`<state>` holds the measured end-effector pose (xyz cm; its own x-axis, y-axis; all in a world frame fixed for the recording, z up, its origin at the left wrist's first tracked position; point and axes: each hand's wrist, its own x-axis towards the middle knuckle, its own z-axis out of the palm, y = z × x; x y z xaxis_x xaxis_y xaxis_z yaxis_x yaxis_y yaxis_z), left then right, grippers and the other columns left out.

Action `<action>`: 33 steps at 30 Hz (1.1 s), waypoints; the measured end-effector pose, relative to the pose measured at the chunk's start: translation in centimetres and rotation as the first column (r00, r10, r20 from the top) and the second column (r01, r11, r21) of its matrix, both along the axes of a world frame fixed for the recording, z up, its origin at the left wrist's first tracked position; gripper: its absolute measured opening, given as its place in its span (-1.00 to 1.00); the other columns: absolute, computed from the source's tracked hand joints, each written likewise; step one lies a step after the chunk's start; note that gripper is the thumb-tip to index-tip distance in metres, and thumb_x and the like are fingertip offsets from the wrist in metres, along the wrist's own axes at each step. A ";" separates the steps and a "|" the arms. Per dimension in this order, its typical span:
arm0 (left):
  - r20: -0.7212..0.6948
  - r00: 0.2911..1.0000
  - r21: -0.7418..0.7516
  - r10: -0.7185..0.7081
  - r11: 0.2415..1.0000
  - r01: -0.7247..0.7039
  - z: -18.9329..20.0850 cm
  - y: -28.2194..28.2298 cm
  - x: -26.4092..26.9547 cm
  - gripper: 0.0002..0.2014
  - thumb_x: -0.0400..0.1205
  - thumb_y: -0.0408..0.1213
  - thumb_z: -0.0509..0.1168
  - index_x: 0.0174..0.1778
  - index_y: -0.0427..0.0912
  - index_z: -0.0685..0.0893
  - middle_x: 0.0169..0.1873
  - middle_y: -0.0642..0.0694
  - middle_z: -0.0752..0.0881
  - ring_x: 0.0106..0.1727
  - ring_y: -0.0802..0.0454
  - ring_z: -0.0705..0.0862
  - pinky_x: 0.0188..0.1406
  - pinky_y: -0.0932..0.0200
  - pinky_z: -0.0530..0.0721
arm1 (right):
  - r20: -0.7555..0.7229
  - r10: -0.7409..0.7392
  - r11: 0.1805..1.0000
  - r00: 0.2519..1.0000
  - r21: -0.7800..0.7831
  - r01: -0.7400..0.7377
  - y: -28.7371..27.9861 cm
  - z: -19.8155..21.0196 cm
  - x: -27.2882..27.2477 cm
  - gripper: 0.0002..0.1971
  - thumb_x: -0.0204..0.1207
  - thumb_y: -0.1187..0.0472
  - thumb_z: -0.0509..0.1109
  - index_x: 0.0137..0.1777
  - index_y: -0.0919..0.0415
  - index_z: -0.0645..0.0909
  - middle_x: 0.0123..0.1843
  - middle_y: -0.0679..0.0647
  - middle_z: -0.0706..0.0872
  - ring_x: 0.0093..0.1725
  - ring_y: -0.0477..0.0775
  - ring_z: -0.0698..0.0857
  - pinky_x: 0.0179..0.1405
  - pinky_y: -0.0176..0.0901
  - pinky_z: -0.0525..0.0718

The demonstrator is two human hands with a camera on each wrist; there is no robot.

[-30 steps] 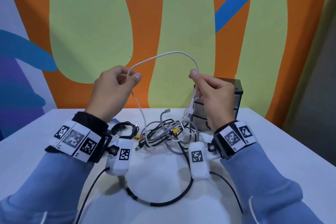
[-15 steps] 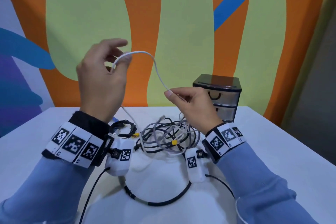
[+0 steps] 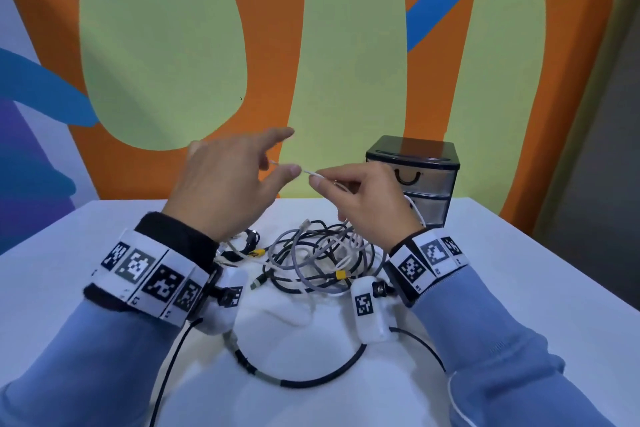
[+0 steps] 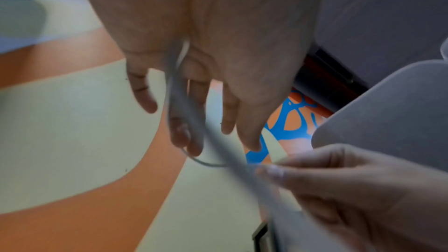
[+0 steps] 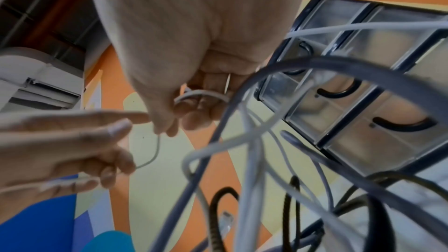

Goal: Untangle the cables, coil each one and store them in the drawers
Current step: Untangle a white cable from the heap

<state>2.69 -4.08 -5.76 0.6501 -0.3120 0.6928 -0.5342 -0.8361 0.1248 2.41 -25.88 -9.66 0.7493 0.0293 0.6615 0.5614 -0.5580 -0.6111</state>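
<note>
Lower centre, the cable tangle (image 3: 311, 260) is lying on the table (image 3: 519, 288). Above it, mid-frame, my right hand (image 3: 367, 201) is pinching a white cable (image 3: 311, 172); my left hand (image 3: 225, 184) is carrying its loop on wide-spread fingers. Behind, centre right, the drawers (image 3: 429, 180) are standing shut.

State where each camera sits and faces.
Head: on the head, faces forward and down at table, tangle, drawers; left hand, right hand, sleeves show.
Left wrist: faces along the left hand toward the wall; that hand, right fingers show.
Right wrist: faces along the right hand toward the drawers; that hand, left fingers show.
Shared: all three see the cable between the hands.
</note>
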 end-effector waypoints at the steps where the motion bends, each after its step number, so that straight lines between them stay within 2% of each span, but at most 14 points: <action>1: -0.025 0.998 0.100 0.052 0.994 -0.049 -0.2 0.2 0.2 -0.53 0.73 0.39 0.16 0.54 0.41 0.60 -0.10 0.19 0.69 0.04 0.05 0.67 0.20 -0.15 0.53 | -0.011 0.058 0.997 0.998 0.061 -0.057 0.1 0.1 -0.3 -0.84 0.66 0.04 0.56 0.08 0.07 0.92 -0.47 0.20 0.63 -0.52 0.17 0.60 -0.47 -0.10 0.59; 3: -0.042 0.998 0.161 0.051 0.986 -0.043 -0.5 0.4 0.2 -0.63 0.73 0.37 0.18 0.38 0.46 0.71 -0.10 0.17 0.61 0.08 0.06 0.61 0.18 -0.16 0.37 | -0.028 0.147 0.981 0.989 0.131 -0.142 0.4 0.3 -0.7 -0.86 0.67 0.07 0.55 0.08 0.06 0.91 -0.46 0.24 0.62 -0.54 0.12 0.57 -0.47 -0.13 0.58; 6: 0.024 0.999 0.068 -0.021 0.998 0.020 -0.5 0.0 0.2 -0.74 0.76 0.25 0.27 0.03 0.29 0.82 -0.12 0.13 0.56 0.06 0.04 0.59 0.17 -0.18 0.33 | -0.087 0.248 0.961 0.965 0.143 -0.235 0.6 0.4 -0.8 -0.82 0.71 0.09 0.52 0.01 0.19 0.83 -0.42 0.20 0.75 -0.48 0.18 0.69 -0.34 -0.06 0.69; 8: 0.115 0.993 -0.031 -0.035 0.999 0.039 -0.5 -0.1 0.7 -0.77 0.80 0.14 0.28 -0.04 0.17 0.77 -0.14 0.12 0.54 0.05 -0.03 0.59 0.12 -0.14 0.33 | -0.210 0.298 0.953 0.931 0.126 -0.276 0.5 0.5 -0.9 -0.75 0.67 0.05 0.55 0.00 0.26 0.71 -0.30 0.21 0.85 -0.32 0.23 0.81 -0.19 -0.03 0.75; 11: 0.239 0.971 -0.285 -0.014 0.955 0.084 0.2 0.4 1.3 -0.75 0.83 0.03 0.24 0.00 -0.01 0.71 -0.08 -0.01 0.59 0.00 -0.15 0.60 0.05 -0.16 0.52 | -0.454 0.259 0.934 0.852 -0.109 -0.342 0.4 0.4 -1.3 -0.65 0.50 -0.06 0.69 0.09 0.09 0.68 -0.06 0.02 0.90 -0.04 0.08 0.84 -0.11 -0.21 0.72; 13: 0.279 0.960 -0.463 0.037 0.881 0.100 0.9 1.1 1.4 -0.72 0.84 -0.03 0.21 0.03 -0.13 0.72 -0.05 -0.12 0.66 -0.01 -0.20 0.63 0.00 -0.14 0.57 | -0.546 0.154 0.885 0.824 -0.295 -0.361 0.1 0.0 -1.2 -0.62 0.39 -0.12 0.74 0.10 -0.12 0.68 0.04 -0.08 0.87 0.04 -0.07 0.80 0.06 -0.14 0.73; 15: 0.286 0.955 -0.620 0.083 0.776 0.118 1.4 2.0 1.2 -0.70 0.86 -0.03 0.17 0.04 -0.14 0.70 -0.08 -0.09 0.75 -0.05 -0.14 0.69 -0.03 -0.09 0.60 | -0.534 0.064 0.869 0.843 -0.386 -0.310 -0.2 -0.5 -0.6 -0.64 0.34 -0.11 0.77 0.04 -0.14 0.72 0.06 -0.08 0.83 0.05 -0.05 0.77 0.20 0.02 0.74; 17: 0.311 0.946 -0.739 0.092 0.649 0.179 1.6 2.6 1.2 -0.76 0.86 -0.03 0.13 -0.02 0.00 0.62 -0.16 -0.01 0.80 -0.15 -0.05 0.76 -0.08 -0.01 0.67 | -0.513 0.012 0.890 0.858 -0.386 -0.243 -0.4 -0.5 -0.2 -0.75 0.38 -0.05 0.76 -0.04 -0.07 0.79 0.00 -0.09 0.82 -0.02 -0.08 0.76 0.10 -0.09 0.75; 20: 0.375 0.923 -0.809 0.088 0.516 0.280 1.8 2.8 1.2 -0.81 0.87 -0.07 0.11 -0.07 0.14 0.50 -0.30 0.02 0.78 -0.30 -0.06 0.77 -0.20 0.09 0.67 | -0.498 -0.038 0.907 0.866 -0.382 -0.180 -0.7 -0.4 -0.1 -0.84 0.45 0.01 0.73 -0.05 0.00 0.87 -0.15 -0.21 0.80 -0.20 -0.29 0.71 -0.34 -0.45 0.53; 23: 0.377 0.921 -0.838 0.097 0.458 0.295 1.8 3.2 1.5 -0.81 0.85 -0.07 0.12 -0.09 0.13 0.51 -0.39 0.10 0.70 -0.34 -0.04 0.71 -0.24 0.08 0.67 | -0.473 -0.079 0.914 0.878 -0.385 -0.125 -0.9 -0.6 0.2 -0.84 0.43 0.00 0.73 -0.10 0.02 0.86 -0.27 -0.22 0.75 -0.35 -0.35 0.64 -0.45 -0.43 0.44; 27: 0.049 0.999 -0.830 0.020 0.557 0.030 1.4 5.6 3.2 -0.79 0.77 -0.09 0.26 -0.16 0.01 0.69 -0.36 -0.02 0.78 -0.38 0.01 0.74 -0.01 -0.15 0.82 | -0.444 -0.039 0.952 0.895 -0.288 -0.102 -1.4 -0.8 0.4 -0.89 0.43 -0.03 0.73 -0.13 -0.06 0.89 -0.16 -0.15 0.85 -0.22 -0.15 0.75 -0.23 -0.10 0.72; 29: -0.179 0.981 -0.762 -0.078 0.641 -0.088 1.3 6.3 3.0 -0.78 0.75 -0.21 0.34 -0.21 -0.11 0.77 -0.33 -0.19 0.83 -0.39 -0.04 0.79 0.08 -0.19 0.82 | -0.430 -0.013 0.964 0.903 -0.246 -0.104 -1.5 -0.7 0.3 -0.92 0.45 -0.02 0.72 -0.10 -0.12 0.91 -0.09 -0.15 0.87 -0.07 0.04 0.82 0.00 0.09 0.81; 31: -0.330 0.941 -0.630 -0.072 0.759 -0.163 1.1 6.3 2.4 -0.77 0.72 -0.23 0.41 -0.23 -0.17 0.84 -0.26 -0.24 0.87 -0.24 -0.16 0.85 0.08 -0.10 0.80 | -0.413 0.000 0.966 0.911 -0.235 -0.107 -1.5 -0.6 0.3 -0.93 0.48 0.05 0.69 -0.06 -0.15 0.92 -0.02 -0.19 0.88 -0.01 -0.03 0.82 0.13 0.11 0.81; 33: -0.346 0.934 -0.424 0.093 0.872 -0.244 1.0 5.9 1.9 -0.84 0.69 -0.15 0.45 -0.09 -0.10 0.91 -0.08 -0.17 0.91 0.02 -0.19 0.83 0.13 -0.07 0.73 | -0.396 0.013 0.965 0.918 -0.234 -0.115 -1.4 -0.6 0.3 -0.87 0.51 0.12 0.64 -0.06 -0.19 0.91 -0.01 -0.18 0.88 0.00 0.00 0.82 0.12 0.16 0.82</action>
